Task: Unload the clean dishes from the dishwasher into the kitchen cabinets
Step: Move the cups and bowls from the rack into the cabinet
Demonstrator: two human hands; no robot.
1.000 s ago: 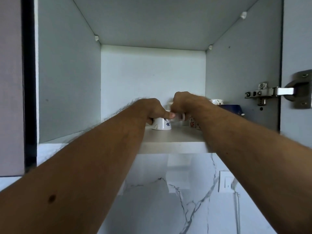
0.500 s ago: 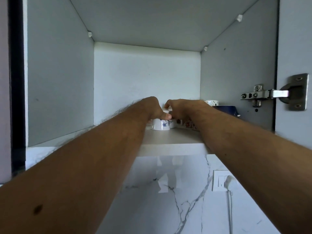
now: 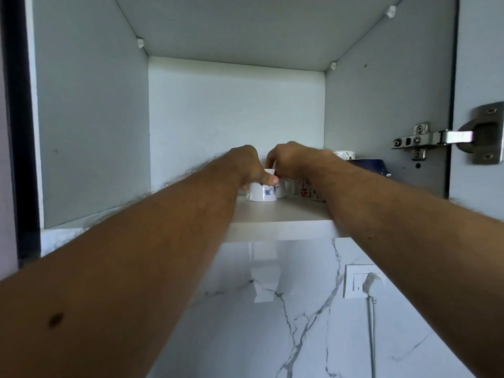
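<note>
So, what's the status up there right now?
Left hand grips white blue-flowered cup on cabinet shelf. Right hand curled on something hidden. Red-flowered cup crowds right.

On cabinet shelf: cup at centre, mugs right, bowl farther right; socket below

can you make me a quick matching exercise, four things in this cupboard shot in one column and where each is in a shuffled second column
1. white cup with blue flower
2. dark blue bowl
3. metal hinge
4. wall socket with plug

a. on the marble wall below the shelf
b. on the cabinet's right wall
c. at the shelf's far right
d. under the left hand

Pairs: 1-d, 2-c, 3-b, 4-a
</note>
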